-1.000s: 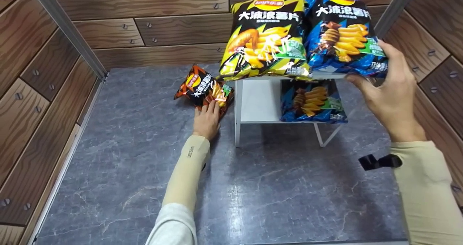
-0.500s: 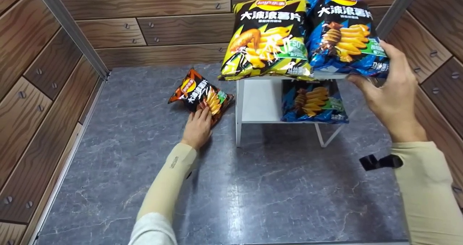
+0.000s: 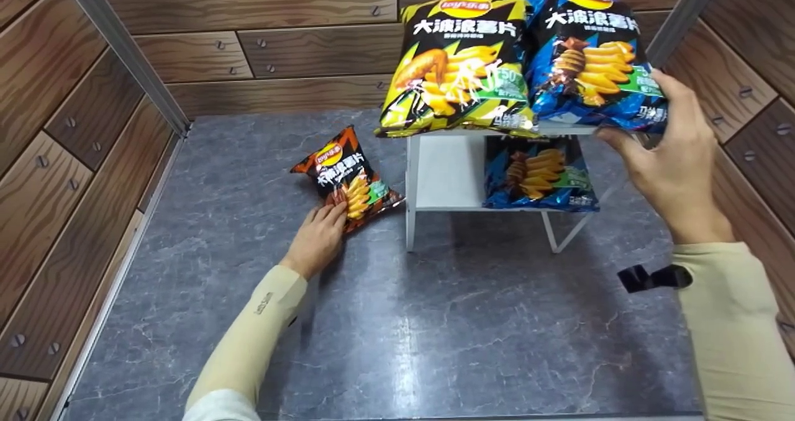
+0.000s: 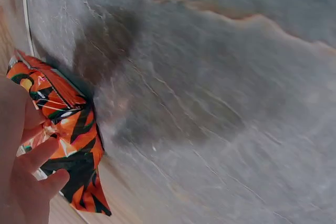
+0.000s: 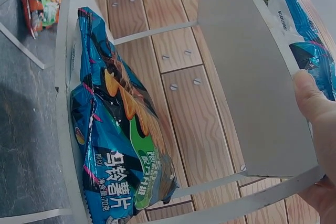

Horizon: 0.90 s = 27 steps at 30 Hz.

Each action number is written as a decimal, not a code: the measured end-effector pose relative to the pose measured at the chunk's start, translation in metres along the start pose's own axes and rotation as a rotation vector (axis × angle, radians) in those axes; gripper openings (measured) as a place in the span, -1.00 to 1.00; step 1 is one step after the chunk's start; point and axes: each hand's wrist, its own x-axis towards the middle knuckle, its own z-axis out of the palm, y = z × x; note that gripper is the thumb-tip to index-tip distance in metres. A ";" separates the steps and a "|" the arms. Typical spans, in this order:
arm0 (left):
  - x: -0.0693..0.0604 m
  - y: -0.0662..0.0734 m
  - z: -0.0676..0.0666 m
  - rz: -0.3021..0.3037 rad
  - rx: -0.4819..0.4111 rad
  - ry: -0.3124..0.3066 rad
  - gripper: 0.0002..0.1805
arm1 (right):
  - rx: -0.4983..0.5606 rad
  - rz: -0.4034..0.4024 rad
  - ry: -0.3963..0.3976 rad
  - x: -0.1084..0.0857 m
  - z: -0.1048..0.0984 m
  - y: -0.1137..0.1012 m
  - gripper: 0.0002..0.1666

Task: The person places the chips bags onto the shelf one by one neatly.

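Observation:
My left hand [image 3: 315,239] holds an orange-and-black bag of potato chips [image 3: 349,176] by its lower left side, left of a small white shelf [image 3: 444,172]. Fingers lie bent over the bag in the left wrist view, where the thumb is not clearly seen. My right hand [image 3: 674,151] grips the shelf's top right corner. Its thumb is at the front edge in the right wrist view. Beside those fingers lies a blue bag of chips [image 3: 596,61] on the top board. A yellow-and-black bag of chips [image 3: 463,67] lies to its left.
Another blue bag of chips [image 5: 126,124] lies on the shelf's lower board, towards its right. Wood-patterned walls [image 3: 186,54] with grey metal corner posts [image 3: 133,54] stand around the grey marbled floor [image 3: 205,222]. A black strap end [image 3: 652,278] sticks out from the right sleeve.
My left hand has moved left and towards me with the orange bag, which has turned slightly and shifted nearer. The right hand and the bags on the shelf have stayed put.

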 end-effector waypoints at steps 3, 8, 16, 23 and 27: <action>-0.006 -0.005 -0.003 0.009 -0.050 -0.034 -0.55 | -0.002 -0.003 -0.001 -0.001 -0.002 -0.005 -0.07; -0.012 -0.016 -0.005 0.015 -0.169 -0.098 -0.53 | -0.010 -0.003 -0.004 0.000 -0.004 -0.009 -0.08; 0.011 -0.022 -0.007 -0.041 -0.245 0.076 -0.74 | -0.017 -0.007 -0.004 0.001 -0.004 -0.008 -0.08; 0.046 -0.008 0.001 -0.209 -0.230 0.077 -0.40 | -0.002 0.002 0.017 0.000 -0.003 -0.013 -0.08; 0.052 -0.001 0.007 -0.321 -0.197 -0.113 -0.24 | -0.002 0.004 0.013 0.000 -0.003 -0.018 -0.08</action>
